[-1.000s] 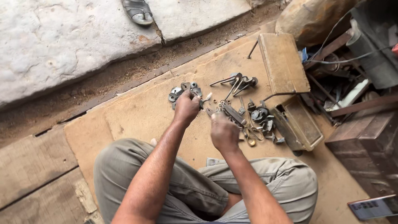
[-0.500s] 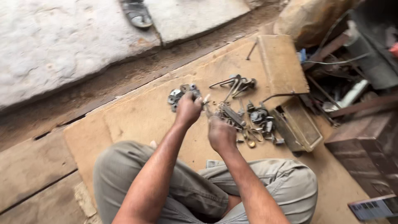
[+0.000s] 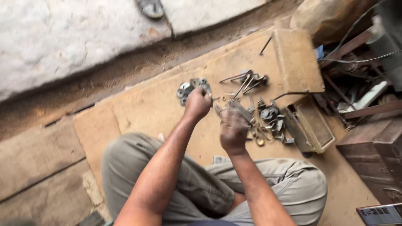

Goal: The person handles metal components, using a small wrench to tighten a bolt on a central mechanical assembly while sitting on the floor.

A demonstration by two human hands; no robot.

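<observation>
The left hand [image 3: 197, 103] is curled into a loose fist with its fingers together over the small metal parts; whether it actually pinches one of them cannot be told, since the frame is blurred there. It sits just at the near edge of a cluster of round metal discs [image 3: 190, 87], dark grey washers or gears, lying on a brown board [image 3: 138, 109] toward its far side. The right hand [image 3: 233, 130] is beside it, fingers bent inward and closed on a dark elongated metal piece [image 3: 234, 109] that sticks out toward the far edge of the board; motion blur hides the exact grip.

Just beyond the right hand lies a bundle of thin metal rods and wrenches [image 3: 247, 79], fanned out near the far right part of the board. To the right of the hands is a heap of small dark hardware [image 3: 270, 117], touching or nearly touching an open metal box [image 3: 312, 129] at the board's right edge. The box's flat lid [image 3: 297, 60] stands open behind it.

The person sits cross-legged in grey trousers [image 3: 289, 184] at the board's near edge. Past the far edge runs a strip of dirt and pale stone slabs [image 3: 63, 37]
</observation>
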